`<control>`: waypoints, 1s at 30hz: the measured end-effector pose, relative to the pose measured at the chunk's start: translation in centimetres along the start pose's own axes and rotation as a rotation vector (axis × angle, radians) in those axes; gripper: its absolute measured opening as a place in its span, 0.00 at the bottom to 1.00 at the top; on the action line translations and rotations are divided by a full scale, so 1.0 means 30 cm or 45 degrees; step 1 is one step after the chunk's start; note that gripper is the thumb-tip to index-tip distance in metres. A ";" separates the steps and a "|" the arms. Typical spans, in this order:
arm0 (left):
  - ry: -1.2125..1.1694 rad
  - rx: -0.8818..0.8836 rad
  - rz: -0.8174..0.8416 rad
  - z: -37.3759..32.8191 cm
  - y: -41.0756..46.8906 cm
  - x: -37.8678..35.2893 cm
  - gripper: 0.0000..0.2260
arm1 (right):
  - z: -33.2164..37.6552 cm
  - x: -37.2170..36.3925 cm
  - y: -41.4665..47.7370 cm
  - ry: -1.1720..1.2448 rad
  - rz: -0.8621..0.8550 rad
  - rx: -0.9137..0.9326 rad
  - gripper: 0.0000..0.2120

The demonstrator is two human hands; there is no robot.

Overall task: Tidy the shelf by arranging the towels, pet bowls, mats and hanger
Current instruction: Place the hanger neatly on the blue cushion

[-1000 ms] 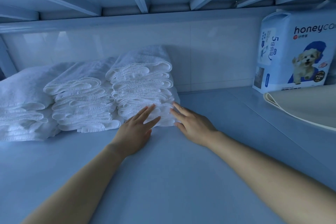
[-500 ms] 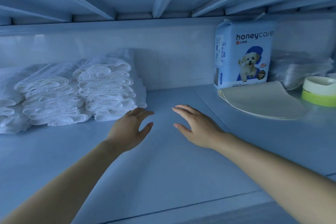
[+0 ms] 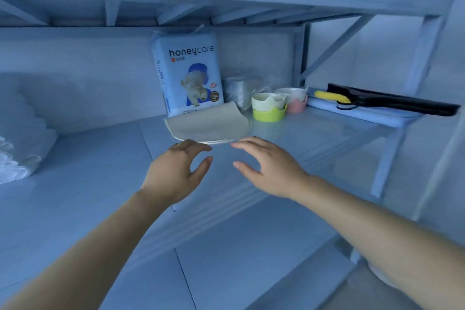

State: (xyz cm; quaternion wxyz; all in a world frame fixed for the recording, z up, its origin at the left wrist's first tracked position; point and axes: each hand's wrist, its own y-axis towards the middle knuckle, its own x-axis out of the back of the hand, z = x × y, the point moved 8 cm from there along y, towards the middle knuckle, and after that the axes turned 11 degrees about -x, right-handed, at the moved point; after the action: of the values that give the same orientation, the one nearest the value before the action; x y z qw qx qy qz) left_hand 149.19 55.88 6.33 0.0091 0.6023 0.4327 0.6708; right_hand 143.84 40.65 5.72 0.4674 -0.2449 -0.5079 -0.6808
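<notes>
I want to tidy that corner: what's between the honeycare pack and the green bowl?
A clear plastic-wrapped bundle, and a raised corner of the mat in front, per the head view.

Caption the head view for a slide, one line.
Open left hand and right hand hover just short of the beige mats, honeycare pack and pet bowls behind.

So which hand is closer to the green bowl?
The right hand. It is open, in front of the green bowl, on the person's side of it. The left hand is further to the left, in front of the near edge of the round mats.
</notes>
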 end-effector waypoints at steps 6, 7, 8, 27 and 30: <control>-0.207 -0.170 -0.008 -0.369 0.216 -0.190 0.14 | -0.349 0.260 -0.175 -0.066 -0.143 -0.224 0.18; -0.230 -0.210 -0.007 -0.423 0.242 -0.215 0.16 | -0.396 0.289 -0.200 -0.076 -0.151 -0.253 0.18; -0.250 -0.250 -0.007 -0.474 0.267 -0.238 0.17 | -0.440 0.316 -0.222 -0.088 -0.157 -0.280 0.18; -0.384 -0.495 0.111 -0.917 0.990 -0.791 0.08 | -1.210 0.626 -0.070 -0.201 -0.247 -0.479 0.17; -0.413 -0.518 0.087 -0.934 1.137 -0.852 0.08 | -1.340 0.679 0.018 -0.198 -0.259 -0.486 0.17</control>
State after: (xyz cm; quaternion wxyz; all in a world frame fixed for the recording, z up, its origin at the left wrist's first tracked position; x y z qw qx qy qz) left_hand 150.71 4.94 8.85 0.1765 0.7020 0.2613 0.6385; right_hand 140.98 -4.28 7.81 0.3011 -0.3280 -0.4265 -0.7873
